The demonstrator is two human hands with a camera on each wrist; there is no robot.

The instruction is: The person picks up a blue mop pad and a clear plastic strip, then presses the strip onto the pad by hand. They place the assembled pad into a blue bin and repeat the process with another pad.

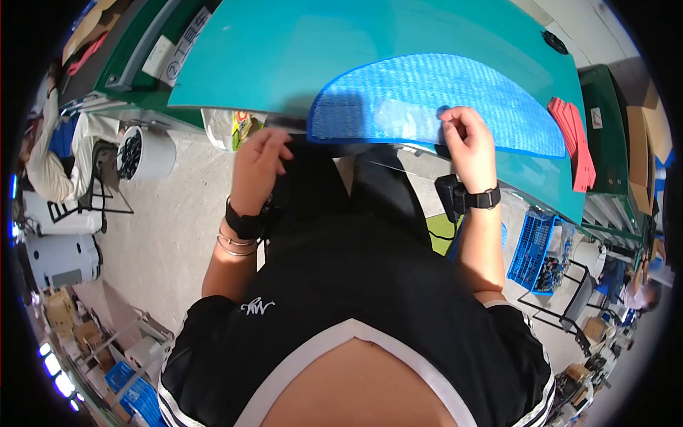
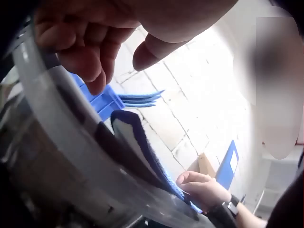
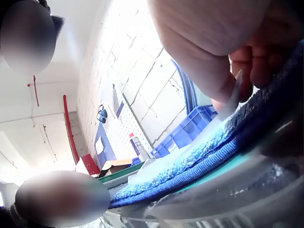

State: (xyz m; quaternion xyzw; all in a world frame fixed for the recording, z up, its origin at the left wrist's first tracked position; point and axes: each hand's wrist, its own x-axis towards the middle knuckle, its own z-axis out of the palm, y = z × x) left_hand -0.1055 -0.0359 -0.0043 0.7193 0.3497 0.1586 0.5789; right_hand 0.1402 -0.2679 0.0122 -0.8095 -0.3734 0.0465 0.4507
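A blue half-moon fabric pad lies flat along the near edge of the teal table, with a clear plastic piece on it. My right hand is over the pad, thumb and finger pinching a thin translucent piece, seen in the right wrist view. Left of the pad, off the table's edge, my left hand hangs with loosely bent fingers and touches nothing visible. The left wrist view shows its fingers apart from the pad, and the right hand at the pad's far part.
Red strips lie on the teal table at the right, and a black object at its far right corner. A plastic bag hangs below the near left edge. A blue crate stands on the floor at the right.
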